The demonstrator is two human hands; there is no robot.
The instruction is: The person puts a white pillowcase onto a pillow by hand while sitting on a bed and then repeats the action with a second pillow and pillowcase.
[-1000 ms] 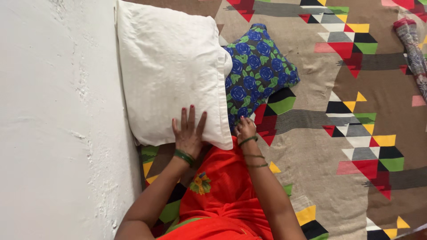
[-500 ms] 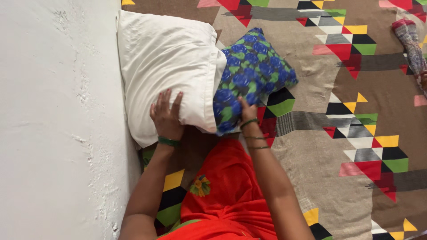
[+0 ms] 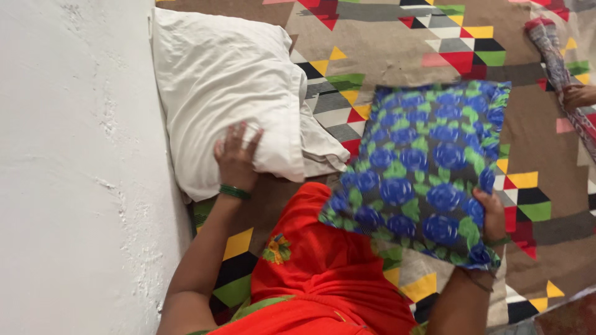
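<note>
1. Left arm runs up along the left side, elbow low, forearm bare, green bangle at the wrist.
2. Left hand (image 3: pixel 236 158) is pretty much flat, palm down, fingers spread and pressing forward.
3. Right arm comes up from the bottom edge, wrist bent back a bit, thin bangles on it.
4. Right hand (image 3: pixel 493 217) is curled tight in a grip, thumb on top, fingers mostly hidden underneath.

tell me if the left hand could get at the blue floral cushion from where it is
Probably yes: the left hand rests on the white pillow, and the blue floral cushion, held up by the right hand, has nothing between.
</note>
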